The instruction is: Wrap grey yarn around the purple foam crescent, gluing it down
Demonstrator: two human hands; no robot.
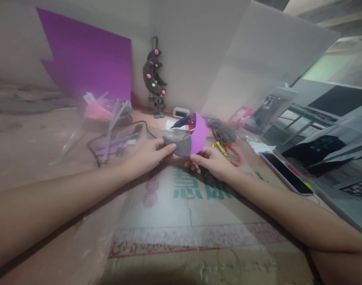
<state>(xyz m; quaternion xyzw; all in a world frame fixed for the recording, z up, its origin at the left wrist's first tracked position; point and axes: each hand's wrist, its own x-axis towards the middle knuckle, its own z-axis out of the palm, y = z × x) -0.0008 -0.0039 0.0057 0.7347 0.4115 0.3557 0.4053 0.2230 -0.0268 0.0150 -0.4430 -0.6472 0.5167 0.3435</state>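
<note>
Both hands hold a purple crescent cutout (200,134), its left part wrapped in grey yarn (182,147). My left hand (161,151) pinches the yarn-wrapped end, thumb on top. At the lower edge, near where the wrapping meets bare purple, my right hand (206,160) grips it between thumb and fingers. A strand of grey yarn (189,213) hangs below the hands over the printed board. Just behind the crescent lies a dark glue gun (182,122) with a small red light. A ball of grey yarn (227,132) sits beyond my right hand.
Orange-handled scissors (236,155) and yellow-handled pliers (219,148) lie right of the crescent. A phone (286,174) rests at the right edge. Glue sticks and plastic bags (109,113) are at left. A decorated moon hanging (153,75) and purple sheet (94,55) stand against the wall.
</note>
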